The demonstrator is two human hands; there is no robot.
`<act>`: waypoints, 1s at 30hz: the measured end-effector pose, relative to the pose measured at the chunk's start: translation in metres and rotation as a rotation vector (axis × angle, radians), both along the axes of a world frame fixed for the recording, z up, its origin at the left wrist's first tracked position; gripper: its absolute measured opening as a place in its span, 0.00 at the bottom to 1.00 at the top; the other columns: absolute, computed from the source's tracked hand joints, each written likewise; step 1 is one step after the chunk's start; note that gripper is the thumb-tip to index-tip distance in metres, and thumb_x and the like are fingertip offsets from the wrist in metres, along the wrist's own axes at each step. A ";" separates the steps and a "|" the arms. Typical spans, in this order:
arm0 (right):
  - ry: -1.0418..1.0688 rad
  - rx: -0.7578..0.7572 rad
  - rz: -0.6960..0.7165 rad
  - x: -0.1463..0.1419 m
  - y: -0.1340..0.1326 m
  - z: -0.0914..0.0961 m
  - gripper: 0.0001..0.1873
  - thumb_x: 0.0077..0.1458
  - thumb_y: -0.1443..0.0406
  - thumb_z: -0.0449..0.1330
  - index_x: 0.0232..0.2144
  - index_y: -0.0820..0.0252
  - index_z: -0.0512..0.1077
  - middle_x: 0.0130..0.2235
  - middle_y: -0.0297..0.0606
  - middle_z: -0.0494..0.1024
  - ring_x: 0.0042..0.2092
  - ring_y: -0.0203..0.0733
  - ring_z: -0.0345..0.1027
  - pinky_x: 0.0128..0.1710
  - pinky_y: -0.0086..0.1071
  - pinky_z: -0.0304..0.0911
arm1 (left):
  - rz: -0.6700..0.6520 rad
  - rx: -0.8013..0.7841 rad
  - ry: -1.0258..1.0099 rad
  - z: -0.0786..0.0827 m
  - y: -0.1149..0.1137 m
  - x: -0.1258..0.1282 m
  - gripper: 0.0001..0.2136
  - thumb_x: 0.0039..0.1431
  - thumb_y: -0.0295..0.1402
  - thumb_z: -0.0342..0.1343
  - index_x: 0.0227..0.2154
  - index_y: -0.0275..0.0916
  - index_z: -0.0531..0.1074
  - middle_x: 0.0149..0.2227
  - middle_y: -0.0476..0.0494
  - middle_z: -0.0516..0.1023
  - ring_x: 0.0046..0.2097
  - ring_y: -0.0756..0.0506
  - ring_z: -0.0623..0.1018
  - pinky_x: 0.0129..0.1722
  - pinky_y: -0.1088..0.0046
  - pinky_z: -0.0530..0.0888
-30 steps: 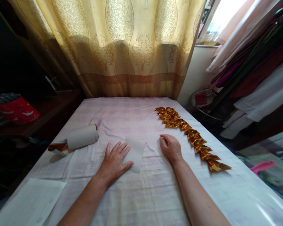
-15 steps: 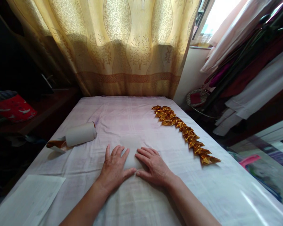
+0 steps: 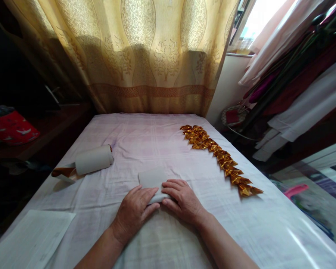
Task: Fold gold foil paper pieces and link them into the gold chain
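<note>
A small sheet of white paper (image 3: 152,176) lies on the cloth-covered surface before me, its near edge curled up. My left hand (image 3: 137,207) grips the left part of that curled edge, thumb below and fingers on top. On the right part my right hand (image 3: 183,200) has its fingers laid over the fold and its thumb along the near side. The fingers hide both ends of the fold. To the left rests a roll of foil paper (image 3: 93,159), white outside, with its gold side showing at the loose end. Folded gold foil pieces (image 3: 220,157) form a curved row on the right.
A printed paper sheet (image 3: 30,237) lies at the near left of the pale cloth (image 3: 123,130). Behind stands a yellow patterned curtain (image 3: 140,74). A red container (image 3: 12,127) sits on a dark shelf at left. Clothes (image 3: 310,93) hang on the right.
The paper's near edge has been lifted and curled over. My left hand has drawn its spread fingers in around that edge, and my right hand has bent over it.
</note>
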State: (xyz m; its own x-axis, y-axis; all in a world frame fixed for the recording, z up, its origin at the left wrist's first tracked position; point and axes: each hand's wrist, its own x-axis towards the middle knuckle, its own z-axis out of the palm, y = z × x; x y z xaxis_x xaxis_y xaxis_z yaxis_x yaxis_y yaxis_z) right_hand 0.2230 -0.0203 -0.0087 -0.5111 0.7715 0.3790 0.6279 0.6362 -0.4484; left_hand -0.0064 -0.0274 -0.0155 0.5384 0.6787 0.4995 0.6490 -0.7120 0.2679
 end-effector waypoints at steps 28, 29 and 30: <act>-0.250 -0.351 -0.425 -0.022 0.024 0.029 0.13 0.56 0.65 0.61 0.44 0.52 0.76 0.41 0.37 0.78 0.39 0.41 0.74 0.37 0.30 0.62 | 0.393 -0.153 0.046 0.002 0.018 0.002 0.12 0.61 0.35 0.57 0.47 0.42 0.75 0.49 0.41 0.78 0.52 0.38 0.74 0.52 0.56 0.69; -0.297 -0.361 -0.433 -0.023 0.027 0.032 0.12 0.55 0.64 0.62 0.43 0.52 0.76 0.41 0.37 0.78 0.38 0.41 0.73 0.36 0.30 0.61 | 0.396 -0.160 0.051 0.002 0.018 0.002 0.12 0.61 0.35 0.57 0.47 0.43 0.75 0.50 0.41 0.78 0.53 0.38 0.74 0.53 0.56 0.69; -0.336 -0.374 -0.439 -0.024 0.029 0.035 0.11 0.54 0.63 0.63 0.42 0.51 0.77 0.41 0.37 0.77 0.38 0.41 0.73 0.35 0.30 0.60 | 0.398 -0.170 0.054 0.002 0.018 0.002 0.12 0.61 0.35 0.58 0.47 0.43 0.75 0.51 0.41 0.78 0.53 0.38 0.74 0.53 0.56 0.68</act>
State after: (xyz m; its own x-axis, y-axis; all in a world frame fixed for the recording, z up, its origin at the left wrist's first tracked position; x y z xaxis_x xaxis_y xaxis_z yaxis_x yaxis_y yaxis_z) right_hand 0.1992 0.0086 0.0268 -0.1633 0.9834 -0.0797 0.9373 0.1294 -0.3236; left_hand -0.0039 -0.0092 -0.0131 0.2407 0.9088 0.3407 0.8802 -0.3523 0.3179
